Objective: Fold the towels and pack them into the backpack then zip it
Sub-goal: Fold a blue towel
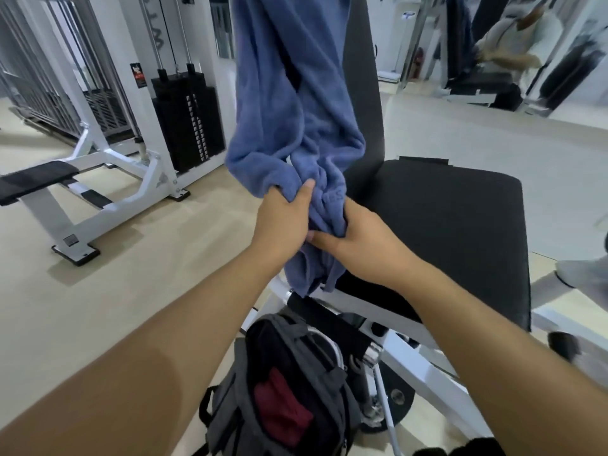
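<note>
A blue towel (289, 103) hangs bunched from the top of the frame in front of a black padded bench (454, 225). My left hand (283, 222) grips its lower folds from the left, thumb on the cloth. From the right, my right hand (365, 238) grips the same bunch, so both hands nearly touch. Below them on the floor stands a grey backpack (286, 386), open at the top, with a dark red cloth (279, 409) inside it.
The bench's white frame and a chrome post (371, 357) stand right beside the backpack. A white weight-stack machine (184, 120) and its low bench (36, 179) stand at the left. Beige floor lies between them. A mirror (513, 51) fills the back right.
</note>
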Demonstrator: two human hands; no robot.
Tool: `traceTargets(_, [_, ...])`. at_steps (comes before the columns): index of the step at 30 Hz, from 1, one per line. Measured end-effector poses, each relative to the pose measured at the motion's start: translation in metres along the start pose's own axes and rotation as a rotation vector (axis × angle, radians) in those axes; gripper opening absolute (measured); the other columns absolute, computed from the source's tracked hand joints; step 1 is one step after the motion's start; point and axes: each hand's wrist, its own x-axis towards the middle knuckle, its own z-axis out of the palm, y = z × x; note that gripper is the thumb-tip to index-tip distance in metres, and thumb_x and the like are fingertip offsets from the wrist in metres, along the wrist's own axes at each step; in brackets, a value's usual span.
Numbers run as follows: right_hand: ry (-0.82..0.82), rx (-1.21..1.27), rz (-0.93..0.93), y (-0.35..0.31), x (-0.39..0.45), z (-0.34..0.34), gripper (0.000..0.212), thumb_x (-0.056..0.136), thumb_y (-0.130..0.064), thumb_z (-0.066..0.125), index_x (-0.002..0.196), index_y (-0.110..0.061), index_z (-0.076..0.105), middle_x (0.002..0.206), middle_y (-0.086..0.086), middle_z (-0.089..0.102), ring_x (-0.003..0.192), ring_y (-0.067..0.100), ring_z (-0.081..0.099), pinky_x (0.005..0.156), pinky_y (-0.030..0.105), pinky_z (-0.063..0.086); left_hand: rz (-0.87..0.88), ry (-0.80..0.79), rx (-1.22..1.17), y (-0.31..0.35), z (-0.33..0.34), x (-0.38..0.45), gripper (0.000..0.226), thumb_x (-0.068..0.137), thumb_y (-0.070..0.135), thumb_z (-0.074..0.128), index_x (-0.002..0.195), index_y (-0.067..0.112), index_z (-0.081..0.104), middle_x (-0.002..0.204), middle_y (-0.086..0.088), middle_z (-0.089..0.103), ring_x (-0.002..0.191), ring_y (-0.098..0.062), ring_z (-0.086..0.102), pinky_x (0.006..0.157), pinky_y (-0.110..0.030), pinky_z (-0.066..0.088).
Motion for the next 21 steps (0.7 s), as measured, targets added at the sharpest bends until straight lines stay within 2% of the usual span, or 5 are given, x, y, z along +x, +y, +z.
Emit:
traceTargets(2, [0.0,-0.023,0.032,0.006,-0.016,-0.002,0.02,0.098,-0.042,0.065,0.103,-0.023,0.065,0.087,-0.01,0.07,0.075,0.0,0.065,0.065,0.013,0.047,-0.082,-0.084,0.08,-0.005,0.001,-0.01,0.027,0.105,0.032,0.051,0.105,0.014,0.07,0.101,-0.008,0.074,0.094,-0.022,0.07,0.09,-0.04,0.056])
traceTargets(5, [0.028,-0.06,0.082,0.017,-0.033,-0.011,0.04,0.102,-0.049,0.055,0.092,-0.012,0.067,0.079,0.009,0.068,0.063,0.012,0.058,0.063,0.029,0.048,-0.131,-0.188,0.262,-0.009,0.002,-0.024,0.036,0.105,0.041,0.048,0.104,0.014,0.07,0.095,-0.01,0.072,0.084,-0.021,0.065,0.08,-0.034,0.051])
traceTargets(10, [0.18,0.168,0.271,0.039,-0.044,-0.033,0.028,0.103,-0.044,0.053,0.11,-0.03,0.077,0.093,0.002,0.078,0.089,0.023,0.075,0.079,0.049,0.064,-0.141,-0.249,0.421,-0.02,0.002,-0.031,0.038,0.104,0.04,0.05,0.082,0.011,0.063,0.084,-0.008,0.064,0.079,-0.021,0.058,0.062,-0.026,0.042])
traceTargets(17, [0.626,0.367,0.381,0.05,-0.039,-0.075,0.024,0.107,-0.022,0.046,0.104,-0.019,0.07,0.09,0.006,0.072,0.075,0.017,0.07,0.054,0.025,0.059,-0.073,-0.281,0.719,-0.029,-0.008,-0.035,0.029,0.092,0.044,0.066,0.09,0.016,0.059,0.092,-0.006,0.066,0.087,-0.027,0.065,0.075,-0.033,0.051])
traceTargets(21, [1.056,0.315,0.318,0.046,-0.033,-0.11,0.026,0.107,-0.027,0.043,0.111,-0.016,0.067,0.094,0.0,0.066,0.083,0.015,0.064,0.065,0.02,0.051,0.001,-0.204,0.95,-0.02,-0.016,-0.041,0.044,0.087,0.058,0.067,0.095,0.018,0.051,0.084,0.001,0.055,0.08,-0.024,0.058,0.069,-0.031,0.043])
